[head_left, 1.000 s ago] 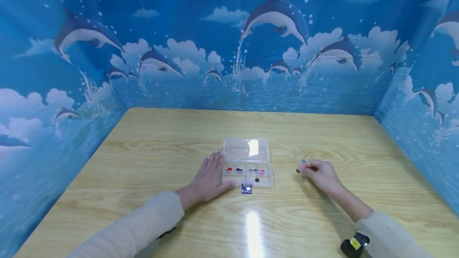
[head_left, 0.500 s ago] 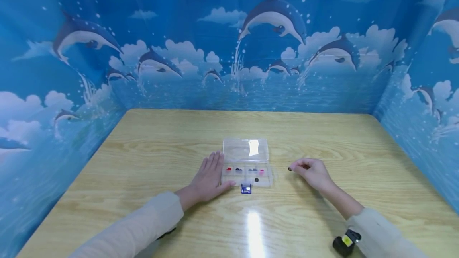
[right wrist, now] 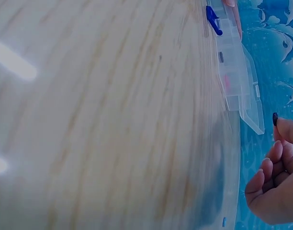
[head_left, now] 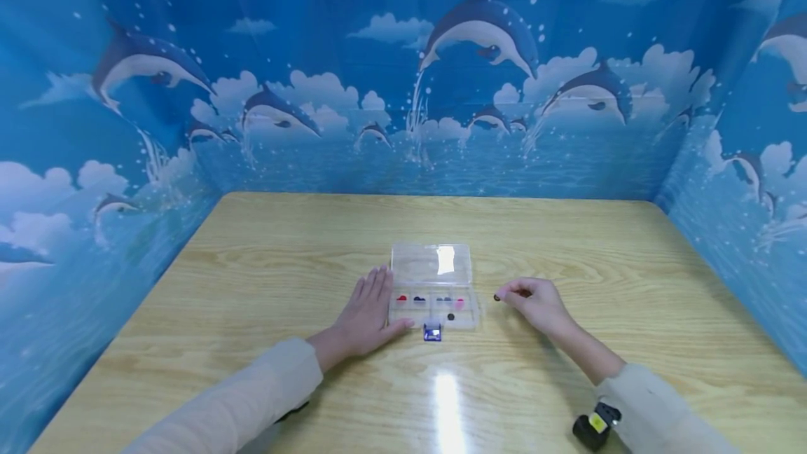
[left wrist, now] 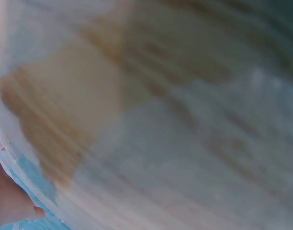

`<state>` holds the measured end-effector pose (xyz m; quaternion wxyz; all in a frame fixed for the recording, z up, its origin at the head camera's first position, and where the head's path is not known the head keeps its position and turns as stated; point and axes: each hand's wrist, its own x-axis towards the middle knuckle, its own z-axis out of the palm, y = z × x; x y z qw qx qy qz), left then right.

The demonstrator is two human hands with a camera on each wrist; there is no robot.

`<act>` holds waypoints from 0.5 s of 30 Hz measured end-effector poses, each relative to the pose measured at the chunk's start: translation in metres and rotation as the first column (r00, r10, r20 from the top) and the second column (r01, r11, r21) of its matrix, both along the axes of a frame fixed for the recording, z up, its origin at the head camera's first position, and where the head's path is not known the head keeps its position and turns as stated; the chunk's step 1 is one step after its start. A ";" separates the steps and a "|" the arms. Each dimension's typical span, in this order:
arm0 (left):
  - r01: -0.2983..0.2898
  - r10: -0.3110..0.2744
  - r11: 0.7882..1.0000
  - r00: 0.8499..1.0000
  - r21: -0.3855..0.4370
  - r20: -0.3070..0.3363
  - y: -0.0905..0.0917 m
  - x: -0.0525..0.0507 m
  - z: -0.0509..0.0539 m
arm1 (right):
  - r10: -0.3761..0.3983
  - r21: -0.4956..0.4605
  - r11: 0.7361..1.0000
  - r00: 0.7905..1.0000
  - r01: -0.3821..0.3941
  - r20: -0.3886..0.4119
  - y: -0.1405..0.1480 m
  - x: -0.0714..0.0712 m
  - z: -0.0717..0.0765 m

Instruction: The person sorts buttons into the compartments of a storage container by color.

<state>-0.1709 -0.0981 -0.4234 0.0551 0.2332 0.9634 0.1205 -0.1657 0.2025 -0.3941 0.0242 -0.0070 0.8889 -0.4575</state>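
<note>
A clear plastic compartment box (head_left: 411,315) stands mid-table with its transparent lid (head_left: 416,265) folded back. Small red (head_left: 402,298), dark, pink (head_left: 460,303) and black pieces lie in its compartments. My left hand (head_left: 368,314) lies flat along the box's left side, fingers straight, thumb at the front edge. To the right of the box, my right hand (head_left: 536,303) pinches a small dark round piece (right wrist: 275,119) between thumb and fingertip, held a short way from the box's side. In the right wrist view the other fingers are curled toward the palm.
A blue latch (head_left: 432,333) hangs at the box's front edge. On the wooden table (head_left: 302,244), a small blue piece (right wrist: 224,222) lies near my right hand, hidden in the head view. A dolphin-print backdrop (head_left: 353,125) surrounds the table. The left wrist view is mostly blurred.
My right hand has moved left toward the box, carrying the dark round piece. The blue piece beside it has passed out of the head view. My left hand and the box have stayed put.
</note>
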 end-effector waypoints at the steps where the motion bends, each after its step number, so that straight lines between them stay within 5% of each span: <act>1: 0.000 0.000 1.000 1.000 0.001 0.000 0.000 0.000 0.000 | 0.003 -0.004 1.000 1.000 -0.003 -0.002 -0.001 0.000 0.000; 15: -0.005 0.005 1.000 1.000 0.008 0.008 0.001 0.000 0.001 | 0.047 -0.057 0.997 0.999 -0.047 -0.005 -0.018 0.000 -0.005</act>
